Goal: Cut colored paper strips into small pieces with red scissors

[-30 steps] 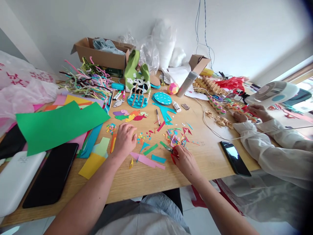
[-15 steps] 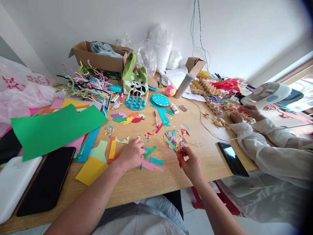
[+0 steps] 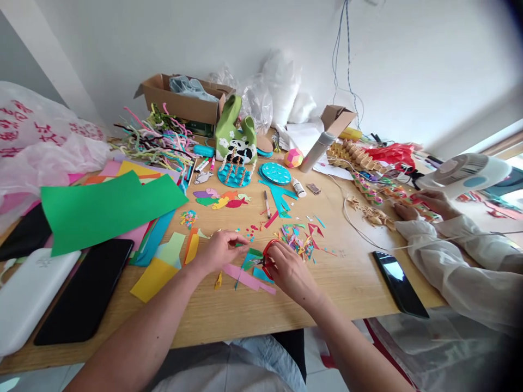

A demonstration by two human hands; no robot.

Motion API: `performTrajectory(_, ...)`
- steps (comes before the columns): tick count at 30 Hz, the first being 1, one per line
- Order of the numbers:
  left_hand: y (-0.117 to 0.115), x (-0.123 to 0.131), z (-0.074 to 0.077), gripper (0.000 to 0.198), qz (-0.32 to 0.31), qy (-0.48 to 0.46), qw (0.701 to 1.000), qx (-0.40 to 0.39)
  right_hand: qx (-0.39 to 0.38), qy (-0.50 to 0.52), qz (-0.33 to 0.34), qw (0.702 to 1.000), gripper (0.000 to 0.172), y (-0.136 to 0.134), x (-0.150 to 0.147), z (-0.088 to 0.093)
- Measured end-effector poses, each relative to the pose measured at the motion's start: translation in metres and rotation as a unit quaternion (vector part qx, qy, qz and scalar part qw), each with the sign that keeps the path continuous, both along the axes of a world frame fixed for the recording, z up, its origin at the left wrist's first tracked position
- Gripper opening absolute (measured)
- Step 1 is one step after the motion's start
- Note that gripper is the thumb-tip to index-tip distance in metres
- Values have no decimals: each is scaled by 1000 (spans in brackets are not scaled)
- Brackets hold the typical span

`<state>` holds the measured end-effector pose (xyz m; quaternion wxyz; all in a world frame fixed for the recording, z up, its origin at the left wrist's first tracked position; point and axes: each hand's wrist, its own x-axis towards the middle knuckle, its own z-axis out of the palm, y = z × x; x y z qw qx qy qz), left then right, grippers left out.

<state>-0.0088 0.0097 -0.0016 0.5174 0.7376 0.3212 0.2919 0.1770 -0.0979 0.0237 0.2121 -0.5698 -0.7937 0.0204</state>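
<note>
My left hand [image 3: 223, 249] rests on the wooden table [image 3: 253, 305], its fingers pinched on a small green paper scrap [image 3: 250, 253]. Close to its right, my right hand [image 3: 286, 268] is closed round red-handled scissors [image 3: 267, 257], whose blades point left at that scrap. A pink paper strip [image 3: 249, 279] and teal offcuts lie just below both hands. A heap of coloured paper snippets [image 3: 300, 237] lies to the right of my right hand.
Coloured paper sheets topped by a green sheet [image 3: 108, 209], a black tablet [image 3: 85, 291] and a white case [image 3: 28, 296] fill the left. Pipe cleaners [image 3: 157, 136], cardboard boxes and paper crafts stand at the back. Another person's sleeved hands [image 3: 420, 204] work at right, near a phone [image 3: 400, 283] and fan [image 3: 466, 171].
My right hand has carried the scissors leftward from the snippet heap to meet my left hand. My left hand stayed near the green scrap and pinched it. The camera view shifted slightly.
</note>
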Motion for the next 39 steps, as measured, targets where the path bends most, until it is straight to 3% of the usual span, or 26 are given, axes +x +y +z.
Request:
performTrajectory(3, 4, 0, 0, 14, 18, -35, 997, -64, -10, 42, -4, 999, 17, 10, 5, 2)
performTrajectory(5, 9, -2, -1, 18, 66, -71, 991, -90, -9, 90, -30, 995, 15, 21, 14, 4)
performTrajectory(9, 23, -7, -3, 26, 241, -165, 947, -136, -54, 74, -84, 992, 15, 47, 31, 5)
performTrajectory(12, 31, -11, -6, 31, 316, -218, 909, -163, -114, 19, -73, 991, 13, 61, 36, 0)
performTrajectory(17, 34, -12, -7, 30, 332, -228, 903, -151, -139, -23, -94, 985, 10, 67, 38, -8)
performTrajectory(22, 34, -11, -9, 26, 341, -228, 903, -129, -133, -6, -118, 984, 8, 65, 35, 2)
performTrajectory(24, 35, -11, -11, 25, 350, -229, 901, -118, -151, 31, -65, 986, 11, 62, 27, 7)
performTrajectory(28, 37, -12, -13, 24, 371, -240, 890, -111, -160, 54, 125, 978, 25, 51, -2, 11)
performTrajectory(31, 38, -13, -12, 23, 375, -245, 888, -108, -174, 25, 194, 965, 25, 43, -22, 9)
performTrajectory(34, 38, -13, -11, 23, 372, -250, 887, -108, -172, -7, 180, 969, 20, 44, -25, 5)
performTrajectory(39, 36, -12, -8, 22, 368, -253, 887, -113, -131, -30, 100, 986, 19, 55, -9, 2)
